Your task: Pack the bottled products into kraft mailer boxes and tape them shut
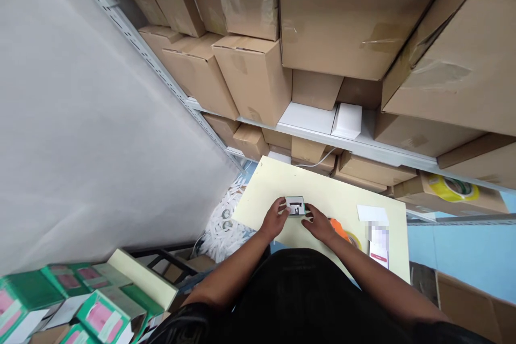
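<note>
A small flat box (296, 206) with a dark picture on its pale top and greenish edges is between my hands, over the cream table (322, 185). My left hand (276, 219) grips its left end, with the thumb on the top face. At the right end my right hand (318, 222) has its fingers curled against the edge. Just beyond the right hand lies an orange tape dispenser (338, 228), partly hidden by my forearm. Whether the box touches the tabletop I cannot tell.
White papers (371, 214) and a red-marked card (379, 253) lie on the table's right side. Shelves ahead hold cardboard boxes (250, 78) and a yellow tape roll (453, 188). Paper strips (223, 231) cover the floor at left, near green boxes (107, 314). A grey wall (100, 118) stands left.
</note>
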`<state>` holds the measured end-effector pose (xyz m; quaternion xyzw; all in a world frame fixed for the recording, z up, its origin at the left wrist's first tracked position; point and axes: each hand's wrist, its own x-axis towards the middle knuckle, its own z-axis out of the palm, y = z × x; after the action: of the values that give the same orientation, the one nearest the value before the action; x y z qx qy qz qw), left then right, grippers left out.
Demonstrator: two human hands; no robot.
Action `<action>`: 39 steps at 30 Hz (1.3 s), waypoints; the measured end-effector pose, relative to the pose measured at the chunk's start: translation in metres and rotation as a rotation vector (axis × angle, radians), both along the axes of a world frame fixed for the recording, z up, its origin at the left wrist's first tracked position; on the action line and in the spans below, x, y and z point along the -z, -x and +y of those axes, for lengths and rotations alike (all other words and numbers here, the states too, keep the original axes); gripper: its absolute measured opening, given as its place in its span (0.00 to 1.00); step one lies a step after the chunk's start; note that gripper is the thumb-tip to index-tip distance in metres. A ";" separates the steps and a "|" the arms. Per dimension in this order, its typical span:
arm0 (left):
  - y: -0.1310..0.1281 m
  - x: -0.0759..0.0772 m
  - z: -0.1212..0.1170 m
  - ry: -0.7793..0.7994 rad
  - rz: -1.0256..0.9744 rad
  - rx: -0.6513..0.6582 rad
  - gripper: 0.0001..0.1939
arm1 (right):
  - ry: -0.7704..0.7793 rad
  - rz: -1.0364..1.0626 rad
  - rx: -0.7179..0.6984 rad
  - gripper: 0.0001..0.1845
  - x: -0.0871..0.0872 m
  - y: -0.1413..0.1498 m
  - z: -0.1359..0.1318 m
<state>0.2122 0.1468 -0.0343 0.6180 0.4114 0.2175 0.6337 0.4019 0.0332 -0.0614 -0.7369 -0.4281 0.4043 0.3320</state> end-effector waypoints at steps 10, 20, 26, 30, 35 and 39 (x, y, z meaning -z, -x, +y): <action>0.007 0.031 -0.011 0.227 -0.016 0.085 0.44 | 0.103 0.106 -0.037 0.38 0.022 -0.001 0.001; 0.005 0.029 0.030 0.174 0.028 0.092 0.43 | 0.061 0.237 0.008 0.40 0.028 0.016 0.040; 0.018 0.029 0.120 0.105 0.075 0.135 0.42 | 0.029 0.257 0.088 0.41 0.028 0.042 0.121; 0.024 0.034 0.187 0.074 0.064 0.170 0.41 | 0.005 0.243 0.169 0.39 0.028 0.059 0.183; 0.026 0.038 0.253 0.073 0.020 0.219 0.42 | -0.005 0.238 0.257 0.37 0.028 0.073 0.243; 0.029 0.042 0.273 0.081 -0.001 0.268 0.40 | 0.018 0.241 0.330 0.37 0.026 0.076 0.255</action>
<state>0.1834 0.4201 -0.0768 0.6412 0.3331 0.1143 0.6817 0.3262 0.2886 -0.0871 -0.7464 -0.2553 0.4334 0.4358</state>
